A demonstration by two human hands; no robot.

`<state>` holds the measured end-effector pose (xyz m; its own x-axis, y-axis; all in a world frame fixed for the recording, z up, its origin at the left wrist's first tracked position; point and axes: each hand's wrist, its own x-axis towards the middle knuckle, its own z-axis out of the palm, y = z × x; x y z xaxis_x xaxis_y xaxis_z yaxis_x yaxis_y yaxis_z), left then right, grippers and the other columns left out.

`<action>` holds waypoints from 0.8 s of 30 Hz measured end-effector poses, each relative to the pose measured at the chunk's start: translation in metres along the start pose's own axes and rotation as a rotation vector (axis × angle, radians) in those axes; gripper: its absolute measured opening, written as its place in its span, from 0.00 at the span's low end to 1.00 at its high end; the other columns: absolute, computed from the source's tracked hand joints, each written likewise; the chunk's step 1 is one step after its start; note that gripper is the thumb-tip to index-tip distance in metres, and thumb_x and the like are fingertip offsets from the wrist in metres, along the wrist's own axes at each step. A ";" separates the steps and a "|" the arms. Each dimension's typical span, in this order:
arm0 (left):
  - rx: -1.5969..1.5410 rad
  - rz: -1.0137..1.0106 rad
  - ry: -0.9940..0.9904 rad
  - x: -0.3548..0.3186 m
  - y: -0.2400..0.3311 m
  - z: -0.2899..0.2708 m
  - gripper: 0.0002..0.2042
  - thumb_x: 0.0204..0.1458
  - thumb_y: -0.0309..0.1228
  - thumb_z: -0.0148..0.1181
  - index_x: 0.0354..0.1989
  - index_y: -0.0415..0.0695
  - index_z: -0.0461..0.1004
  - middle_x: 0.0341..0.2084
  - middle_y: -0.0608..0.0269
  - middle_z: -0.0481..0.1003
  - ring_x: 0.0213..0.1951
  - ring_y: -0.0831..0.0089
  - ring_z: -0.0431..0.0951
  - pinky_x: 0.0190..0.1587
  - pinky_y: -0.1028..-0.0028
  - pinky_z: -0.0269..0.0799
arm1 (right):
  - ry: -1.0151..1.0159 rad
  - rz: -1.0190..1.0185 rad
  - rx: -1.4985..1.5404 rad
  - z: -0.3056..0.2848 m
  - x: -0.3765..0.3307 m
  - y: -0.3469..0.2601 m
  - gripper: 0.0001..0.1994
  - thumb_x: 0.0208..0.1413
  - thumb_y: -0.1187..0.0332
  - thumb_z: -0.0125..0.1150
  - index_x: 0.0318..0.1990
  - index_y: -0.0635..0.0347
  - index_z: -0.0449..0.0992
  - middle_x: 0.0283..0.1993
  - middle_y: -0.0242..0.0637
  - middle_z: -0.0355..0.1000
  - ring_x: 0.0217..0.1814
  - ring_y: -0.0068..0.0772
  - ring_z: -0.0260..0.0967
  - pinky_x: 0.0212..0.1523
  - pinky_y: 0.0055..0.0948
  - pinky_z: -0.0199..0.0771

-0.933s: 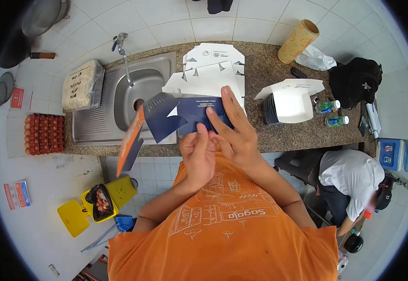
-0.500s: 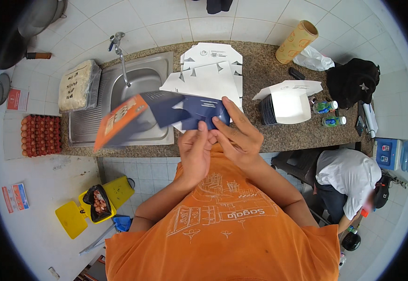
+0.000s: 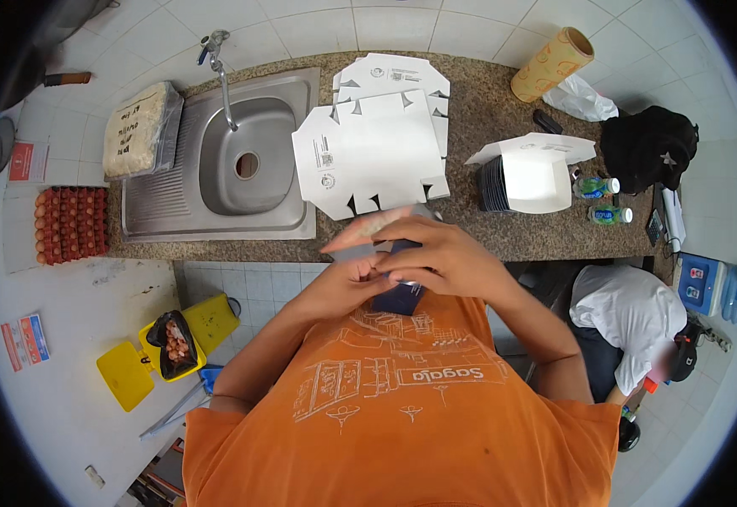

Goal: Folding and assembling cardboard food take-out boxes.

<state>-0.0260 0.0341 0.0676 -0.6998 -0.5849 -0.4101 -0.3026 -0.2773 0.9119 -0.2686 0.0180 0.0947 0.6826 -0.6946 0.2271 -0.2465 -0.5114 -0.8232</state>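
Observation:
Between my two hands, close to my shirt at the counter's front edge, is a folding cardboard food box (image 3: 400,301), dark blue with a paler, blurred flap. My left hand (image 3: 341,286) grips its left side, fingers curled in. From the right, my right hand (image 3: 444,255) bends over the top with its fingers on the cardboard. Much of the box is hidden behind the fingers. Just beyond lies a pile of flat white box blanks (image 3: 373,152) with notched edges. To the right of the pile, nested folded boxes (image 3: 532,188) lie on their side, white inside and dark outside.
Left of the blanks is a steel sink (image 3: 301,228) with a tap (image 3: 224,93). A wrapped pale block (image 3: 140,131) and egg trays (image 3: 71,224) stand farther left. At right are a film roll (image 3: 553,64), small bottles (image 3: 609,215) and a black cap (image 3: 649,148). A person (image 3: 626,317) bends low beyond.
The box, stretched leftward over the sink before, is now drawn in and folded closer to my body. My right hand has turned over its top. The pile of blanks is less covered.

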 end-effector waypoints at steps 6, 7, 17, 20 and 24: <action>-0.474 -0.064 -0.118 -0.002 0.015 0.009 0.23 0.65 0.21 0.58 0.68 0.39 0.63 0.42 0.67 0.81 0.40 0.86 0.78 0.40 0.83 0.73 | -0.088 0.160 -0.047 -0.014 0.006 0.003 0.11 0.56 0.66 0.70 0.46 0.55 0.82 0.57 0.45 0.75 0.61 0.50 0.73 0.59 0.44 0.74; -0.472 -0.067 -0.120 -0.004 0.019 0.007 0.23 0.65 0.21 0.58 0.68 0.39 0.63 0.42 0.67 0.81 0.40 0.86 0.78 0.40 0.83 0.73 | 0.151 0.166 -0.166 -0.006 0.009 -0.003 0.11 0.56 0.67 0.69 0.45 0.56 0.82 0.57 0.45 0.75 0.61 0.50 0.74 0.59 0.43 0.74; -0.309 0.036 0.177 0.006 0.016 0.014 0.09 0.64 0.27 0.62 0.48 0.35 0.79 0.34 0.63 0.83 0.37 0.85 0.79 0.43 0.81 0.72 | 0.015 0.132 -0.038 -0.013 -0.004 -0.022 0.16 0.55 0.68 0.69 0.50 0.59 0.77 0.63 0.48 0.70 0.65 0.57 0.69 0.61 0.48 0.72; -0.397 0.146 0.211 0.007 0.030 0.014 0.33 0.65 0.23 0.58 0.76 0.37 0.50 0.39 0.58 0.84 0.44 0.83 0.78 0.48 0.79 0.71 | 0.050 0.140 -0.520 -0.004 -0.001 -0.043 0.21 0.52 0.65 0.71 0.53 0.54 0.74 0.69 0.53 0.62 0.70 0.64 0.60 0.65 0.55 0.67; -0.491 0.294 0.198 0.003 0.046 0.011 0.40 0.61 0.23 0.64 0.77 0.41 0.46 0.50 0.55 0.81 0.56 0.74 0.76 0.60 0.71 0.69 | 0.242 0.226 -0.388 -0.011 -0.009 -0.022 0.27 0.49 0.64 0.73 0.57 0.52 0.71 0.70 0.54 0.59 0.70 0.60 0.60 0.67 0.54 0.66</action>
<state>-0.0489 0.0283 0.1083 -0.5605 -0.8083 -0.1804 0.2523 -0.3742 0.8924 -0.2770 0.0302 0.1160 0.4155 -0.8832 0.2176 -0.6384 -0.4535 -0.6219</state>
